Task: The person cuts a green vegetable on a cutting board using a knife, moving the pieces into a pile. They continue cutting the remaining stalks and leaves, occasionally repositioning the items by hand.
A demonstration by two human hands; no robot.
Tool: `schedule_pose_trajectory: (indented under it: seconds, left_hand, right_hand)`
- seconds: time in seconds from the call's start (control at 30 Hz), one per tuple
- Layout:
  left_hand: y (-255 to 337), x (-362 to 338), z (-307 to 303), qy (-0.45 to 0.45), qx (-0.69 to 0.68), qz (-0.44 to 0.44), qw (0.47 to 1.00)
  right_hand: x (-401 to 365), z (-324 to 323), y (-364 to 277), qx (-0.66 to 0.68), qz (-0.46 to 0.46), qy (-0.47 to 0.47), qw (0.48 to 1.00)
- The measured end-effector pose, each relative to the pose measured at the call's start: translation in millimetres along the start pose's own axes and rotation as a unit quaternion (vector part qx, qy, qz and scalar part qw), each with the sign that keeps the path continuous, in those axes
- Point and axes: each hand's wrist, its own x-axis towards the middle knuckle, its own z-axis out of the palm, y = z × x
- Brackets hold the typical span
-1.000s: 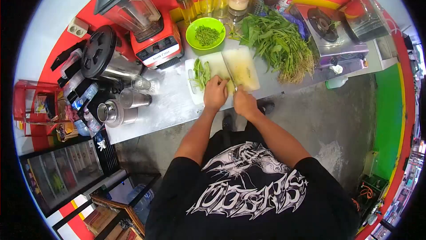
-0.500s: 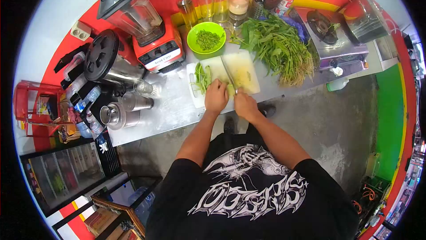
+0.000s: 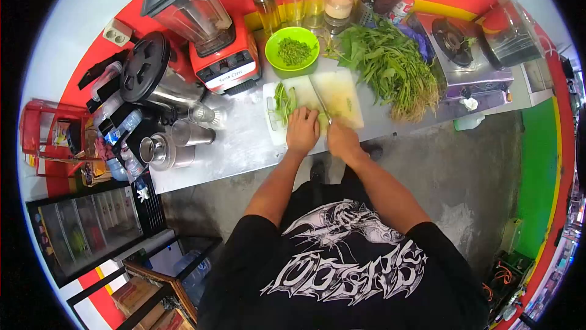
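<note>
A white cutting board (image 3: 347, 95) lies on the metal counter, with green stems and leaves (image 3: 283, 104) at its left side. My left hand (image 3: 303, 130) presses down on the board with fingers bent and close together. Beside its fingertips a bit of green vegetable (image 3: 323, 121) shows; the rest is hidden under the hand. My right hand (image 3: 343, 139) is closed round the handle of a knife (image 3: 320, 96), whose blade points away from me across the board. Behind the board stands a bright green bowl (image 3: 273, 66) holding chopped greens (image 3: 293, 52).
A large bunch of leafy greens (image 3: 390, 64) lies right of the board, beside a gas stove (image 3: 473, 77). A red blender (image 3: 226, 64), metal cups (image 3: 192, 133) and a lidded steel container (image 3: 165, 89) stand left. Pump bottles (image 3: 266, 10) line the wall.
The view has shifted slightly. My right hand and the knife have moved a little forward on the board. The fingers of my left hand look flatter over the greens.
</note>
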Motion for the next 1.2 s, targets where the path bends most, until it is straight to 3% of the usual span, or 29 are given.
schedule_pose_trajectory:
  seconds: [0.1,0.3,0.53,0.73,0.8,0.83,0.9,1.0,1.13,1.2]
  left_hand:
    - [0,-1,2,0.015,0.003,0.006,1.0]
    - [-4,-1,5,0.032,-0.012,0.02,0.999]
    - [-2,0,4,0.031,-0.011,0.012,0.999]
    - [-1,-1,0,0.024,-0.013,0.011,1.0]
    - [-1,-1,1,0.013,-0.005,0.006,1.0]
    - [-1,-1,2,0.01,-0.006,0.01,1.0]
    - [-2,-1,3,0.025,-0.002,0.011,1.0]
    - [-2,-1,3,0.022,0.007,0.008,1.0]
    - [-3,-1,3,0.016,0.0,0.006,1.0]
    - [-4,-1,3,0.01,0.006,0.01,1.0]
  right_hand:
    - [-6,-31,-15,0.02,0.014,-0.02,1.0]
    - [-19,-10,-17,0.025,0.048,0.032,0.998]
    - [-8,-18,-9,-0.002,-0.018,0.005,1.0]
    - [-17,-11,-18,0.043,0.047,0.039,0.997]
    - [-8,-17,-13,0.01,-0.017,0.003,1.0]
    - [-6,-15,-8,0.012,-0.013,0.005,1.0]
    - [-5,-11,-3,-0.007,-0.097,0.034,0.995]
    - [-16,-7,-9,0.042,-0.009,0.031,0.999]
    - [-12,-3,-13,0.041,0.012,0.043,0.998]
    - [1,-5,-7,0.012,-0.021,0.025,0.999]
